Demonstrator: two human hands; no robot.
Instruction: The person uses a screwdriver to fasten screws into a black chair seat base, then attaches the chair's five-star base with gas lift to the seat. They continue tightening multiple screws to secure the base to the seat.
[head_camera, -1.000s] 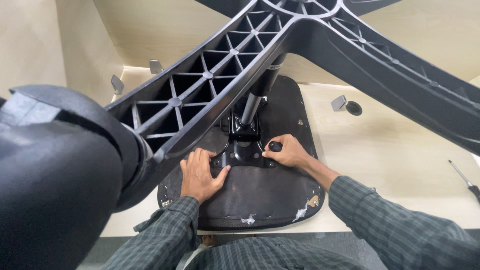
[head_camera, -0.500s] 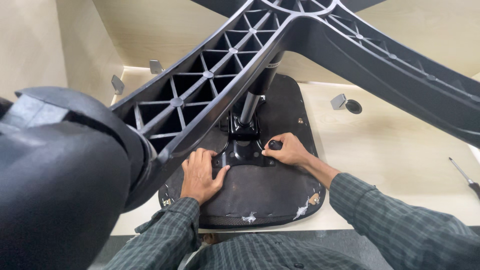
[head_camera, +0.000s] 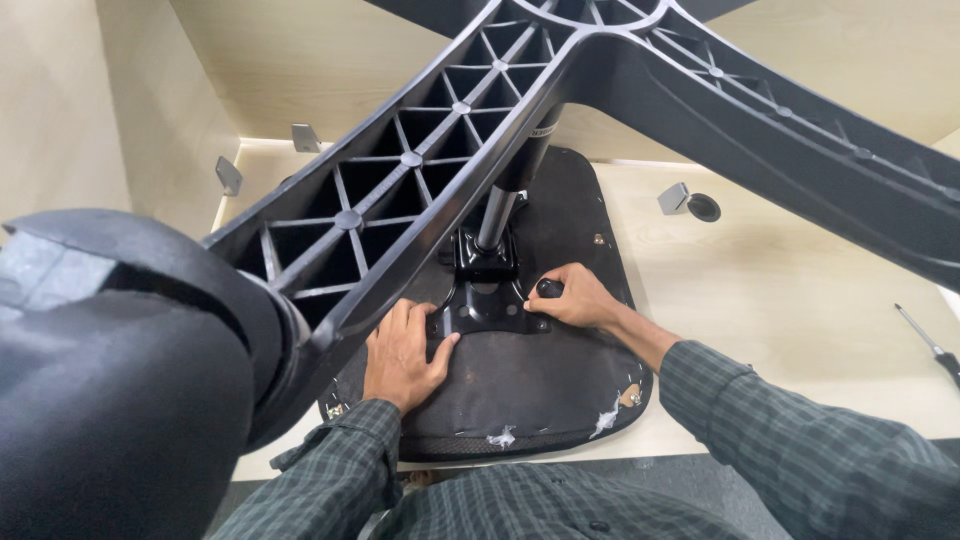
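Both arms in long sleeves of dark green cloth with a thin, lighter plaid check. Left hand (head_camera: 403, 355) bare; buttoned cuff sits just behind the grip. Right hand (head_camera: 580, 298) bare, sleeve likewise ending at the wrist.

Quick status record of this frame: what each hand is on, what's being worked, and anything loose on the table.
Work piece: upturned office chair, seat underside facing up on the table
Left hand: flat on the seat underside, fingers at the black mounting plate
Right hand: closed around a black knob at the plate's right edge
Overhead: star base on the gas column; caster near left
Loose: screwdriver at far right
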